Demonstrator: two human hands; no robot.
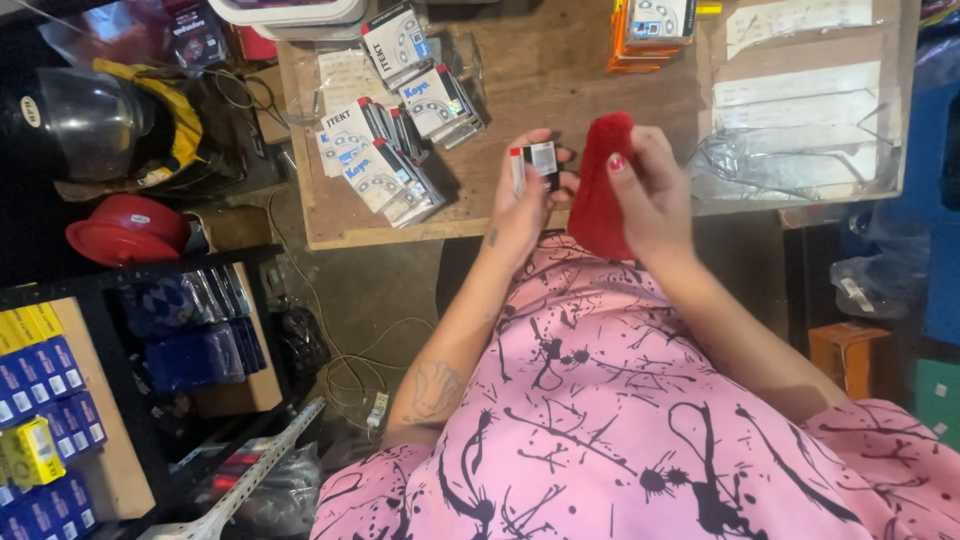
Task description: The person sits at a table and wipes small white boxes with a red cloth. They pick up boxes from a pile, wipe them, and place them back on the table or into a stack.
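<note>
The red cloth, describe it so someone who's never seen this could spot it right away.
Start at the wooden table and come to its near edge, where the person's two hands meet. The right hand grips the red cloth, which hangs past the edge. It is soft, plain and red, unlike the small black and white box in the left hand.

The left hand (528,195) covers most of the small box (540,163) in its grip — only the top face and one edge show. The red cloth (601,185) is partly hidden behind the right hand (650,190), whose outline is motion-blurred. The tabletop (560,70) is cut off at the top edge, as are the white tray (290,12) and orange boxes (628,40). Shelf boxes (45,375) run off the left edge.
</note>
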